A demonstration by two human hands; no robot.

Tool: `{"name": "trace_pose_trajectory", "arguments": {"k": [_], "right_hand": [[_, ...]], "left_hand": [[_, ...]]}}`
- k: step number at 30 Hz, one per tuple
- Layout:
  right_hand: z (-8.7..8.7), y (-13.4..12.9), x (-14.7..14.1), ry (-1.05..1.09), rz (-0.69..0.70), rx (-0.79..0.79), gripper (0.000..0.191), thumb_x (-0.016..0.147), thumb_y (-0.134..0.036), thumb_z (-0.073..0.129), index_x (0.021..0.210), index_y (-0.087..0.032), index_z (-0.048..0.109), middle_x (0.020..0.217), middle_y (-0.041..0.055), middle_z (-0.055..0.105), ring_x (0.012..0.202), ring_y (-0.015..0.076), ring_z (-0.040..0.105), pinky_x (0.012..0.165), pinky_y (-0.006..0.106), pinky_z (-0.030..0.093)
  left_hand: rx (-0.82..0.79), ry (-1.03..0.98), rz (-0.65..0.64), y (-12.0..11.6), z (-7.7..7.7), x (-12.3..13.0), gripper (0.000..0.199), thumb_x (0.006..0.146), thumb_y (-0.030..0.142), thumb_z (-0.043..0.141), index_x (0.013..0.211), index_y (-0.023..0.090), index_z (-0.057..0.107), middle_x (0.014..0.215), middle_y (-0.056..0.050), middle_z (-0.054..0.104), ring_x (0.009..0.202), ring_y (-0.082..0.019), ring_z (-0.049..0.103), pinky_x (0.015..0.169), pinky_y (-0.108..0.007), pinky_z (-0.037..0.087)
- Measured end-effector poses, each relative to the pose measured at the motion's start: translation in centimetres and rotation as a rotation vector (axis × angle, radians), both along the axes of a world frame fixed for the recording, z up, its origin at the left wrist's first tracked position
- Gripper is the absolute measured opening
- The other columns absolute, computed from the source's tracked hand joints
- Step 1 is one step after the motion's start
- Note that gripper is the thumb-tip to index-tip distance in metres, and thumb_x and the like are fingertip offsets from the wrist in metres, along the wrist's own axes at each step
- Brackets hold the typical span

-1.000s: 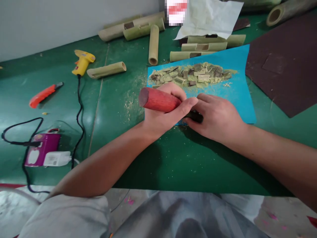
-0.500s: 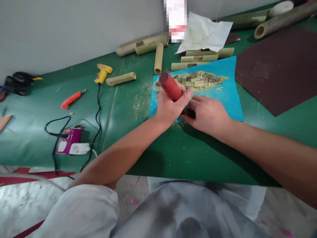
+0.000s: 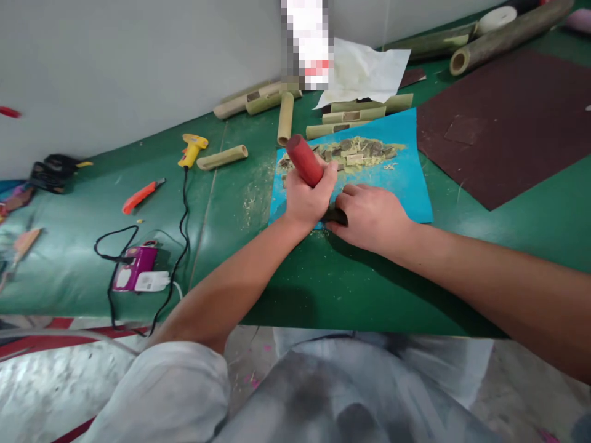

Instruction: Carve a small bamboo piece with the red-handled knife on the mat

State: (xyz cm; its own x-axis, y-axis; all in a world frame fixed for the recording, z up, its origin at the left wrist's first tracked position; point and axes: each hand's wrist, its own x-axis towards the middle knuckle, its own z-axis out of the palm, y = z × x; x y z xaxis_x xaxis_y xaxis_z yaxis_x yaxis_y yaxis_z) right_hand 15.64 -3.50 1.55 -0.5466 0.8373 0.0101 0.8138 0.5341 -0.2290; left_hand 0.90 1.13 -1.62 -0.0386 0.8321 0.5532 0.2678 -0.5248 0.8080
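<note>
My left hand (image 3: 307, 200) is wrapped round a thick red handle (image 3: 305, 161) that tilts up to the left; its lower end is hidden. Beside it, my right hand (image 3: 372, 215) is closed on a dark piece of bamboo (image 3: 335, 215), whose end shows between the two hands. Both hands are over the near edge of a blue sheet (image 3: 409, 184). Behind them, shavings and small bamboo chips (image 3: 355, 154) are heaped on that sheet.
Notched bamboo tubes (image 3: 353, 115) lie behind the sheet, near white paper (image 3: 364, 71). At right are a brown sheet (image 3: 508, 129) and a long bamboo pole (image 3: 512, 38). A yellow glue gun (image 3: 192, 149), orange cutter (image 3: 141, 197) and purple box (image 3: 135, 269) are at left.
The camera view has shifted, so the table items appear moved. Both hands keep their holds, and their positions over the blue sheet are nearly the same.
</note>
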Motion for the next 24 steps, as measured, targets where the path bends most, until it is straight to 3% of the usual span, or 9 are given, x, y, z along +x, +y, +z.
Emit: {"name": "trace_pose_trajectory", "arguments": {"k": [6, 9, 15, 24], "right_hand": [[-0.1, -0.1, 0.1, 0.018, 0.046, 0.052, 0.026, 0.097, -0.031, 0.058, 0.107, -0.016, 0.076, 0.104, 0.0136, 0.076, 0.102, 0.0293, 0.07, 0.081, 0.038, 0.047], [-0.3, 0.0, 0.2, 0.037, 0.027, 0.068, 0.023, 0.095, -0.03, 0.061, 0.106, -0.016, 0.076, 0.104, 0.0132, 0.076, 0.101, 0.029, 0.069, 0.08, 0.038, 0.047], [-0.3, 0.2, 0.0, 0.042, 0.008, 0.007, 0.024, 0.097, -0.031, 0.063, 0.108, -0.014, 0.075, 0.107, 0.0149, 0.075, 0.105, 0.0297, 0.068, 0.08, 0.037, 0.048], [-0.7, 0.5, -0.2, 0.08, -0.004, -0.043, 0.021, 0.098, -0.032, 0.063, 0.103, -0.015, 0.075, 0.104, 0.0132, 0.073, 0.095, 0.0267, 0.069, 0.074, 0.035, 0.045]], "left_hand": [[0.119, -0.031, -0.016, -1.0, -0.1, -0.3, 0.048, 0.094, 0.056, 0.072, 0.066, 0.021, 0.054, 0.061, 0.004, 0.051, 0.056, -0.01, 0.051, 0.063, -0.029, 0.051], [0.143, -0.016, 0.0, -1.1, 0.0, -0.4, 0.046, 0.095, 0.053, 0.07, 0.067, 0.021, 0.055, 0.062, 0.003, 0.052, 0.059, -0.011, 0.053, 0.064, -0.029, 0.051], [0.054, 0.01, 0.038, -0.7, 0.3, 0.1, 0.04, 0.089, 0.036, 0.073, 0.061, 0.02, 0.05, 0.058, 0.004, 0.048, 0.055, -0.009, 0.048, 0.062, -0.028, 0.049], [-0.142, -0.195, 0.052, 0.0, -0.5, 0.2, 0.045, 0.084, 0.038, 0.073, 0.055, 0.022, 0.043, 0.046, 0.007, 0.039, 0.041, -0.007, 0.04, 0.043, -0.024, 0.038]]}}
